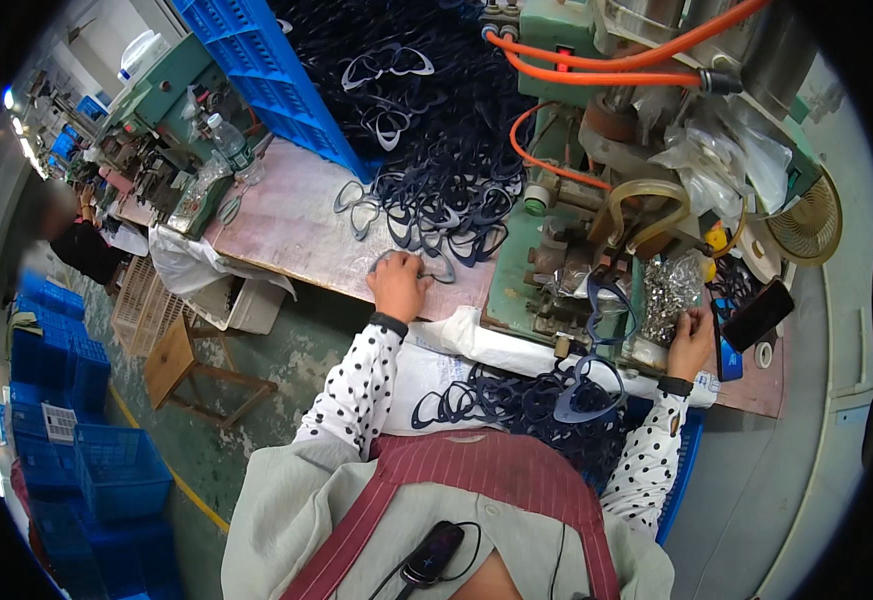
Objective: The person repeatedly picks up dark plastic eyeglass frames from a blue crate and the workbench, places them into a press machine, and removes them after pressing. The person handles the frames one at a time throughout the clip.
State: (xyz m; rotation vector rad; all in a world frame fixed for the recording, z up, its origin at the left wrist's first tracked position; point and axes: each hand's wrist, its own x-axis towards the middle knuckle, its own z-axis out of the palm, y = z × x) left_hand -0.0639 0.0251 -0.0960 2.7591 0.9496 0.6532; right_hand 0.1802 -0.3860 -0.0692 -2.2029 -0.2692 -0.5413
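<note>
On the pink-topped bench, my left hand (399,287) is closed on a dark glasses frame (441,268), whose one rim shows beyond the fingers. My right hand (692,342) is at the edge of a heap of small metal parts (669,290), fingers bent together. Whatever they may pinch is too small to make out. Between the hands, another blue-grey glasses frame (591,402) hangs at the front of a green machine (517,290). More dark frames (457,400) lie in my lap area below it.
A large pile of dark frames (437,130) covers the back of the bench beside an upright blue crate (282,85). Orange hoses (607,75) cross above the machine. A phone (757,315) stands at the right. A wooden stool (182,365) and stacked blue crates (122,470) are at the left.
</note>
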